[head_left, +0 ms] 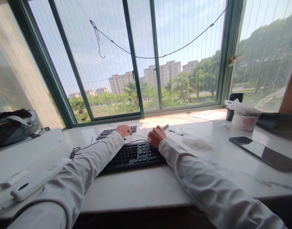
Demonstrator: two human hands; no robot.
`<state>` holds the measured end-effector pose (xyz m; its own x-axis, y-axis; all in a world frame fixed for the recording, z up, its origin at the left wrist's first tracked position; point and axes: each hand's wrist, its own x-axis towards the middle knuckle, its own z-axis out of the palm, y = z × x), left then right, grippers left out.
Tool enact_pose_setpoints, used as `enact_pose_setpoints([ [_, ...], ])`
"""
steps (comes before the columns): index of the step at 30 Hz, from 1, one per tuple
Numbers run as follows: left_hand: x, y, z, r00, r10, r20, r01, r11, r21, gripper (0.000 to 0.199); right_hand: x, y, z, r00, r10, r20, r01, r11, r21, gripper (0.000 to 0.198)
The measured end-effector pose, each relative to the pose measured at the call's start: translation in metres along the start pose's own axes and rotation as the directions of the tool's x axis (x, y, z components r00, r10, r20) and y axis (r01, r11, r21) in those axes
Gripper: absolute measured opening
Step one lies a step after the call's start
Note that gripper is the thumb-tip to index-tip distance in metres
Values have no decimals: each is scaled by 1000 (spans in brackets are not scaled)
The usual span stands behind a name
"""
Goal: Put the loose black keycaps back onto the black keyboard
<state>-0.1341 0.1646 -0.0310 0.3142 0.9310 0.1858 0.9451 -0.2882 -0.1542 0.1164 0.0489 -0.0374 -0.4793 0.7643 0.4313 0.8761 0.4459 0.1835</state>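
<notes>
A full-size black keyboard [134, 155] lies on the white marbled counter, its cable running left. Behind it are rows of black keys [106, 133]; whether they are loose keycaps or a second keyboard I cannot tell. My left hand [123, 130] rests at the right part of those rows, fingers bent down and close together, their tips partly hidden. My right hand [156, 136] is closed in a fist just above the black keyboard's right end; what it grips is hidden. A grey stick-like item [165, 127] shows just beyond its knuckles. Nearby lies a small blue-and-black tool [176, 132].
On the right are a dark tablet or phone [265, 151], a tub in a plastic bag [246, 117], a black cylinder [236, 97] and clear plastic [198, 142]. A white box [38, 156] and a helmet-like item [26, 122] stand left. Windows [136, 89] rise behind the counter.
</notes>
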Motion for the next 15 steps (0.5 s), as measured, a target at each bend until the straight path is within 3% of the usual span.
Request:
enact_pose_setpoints([
  [15, 6, 7, -2, 1000, 26, 10, -25, 999, -43, 22, -1, -1, -2, 1000, -9, -7, 9, 1000, -4, 32],
])
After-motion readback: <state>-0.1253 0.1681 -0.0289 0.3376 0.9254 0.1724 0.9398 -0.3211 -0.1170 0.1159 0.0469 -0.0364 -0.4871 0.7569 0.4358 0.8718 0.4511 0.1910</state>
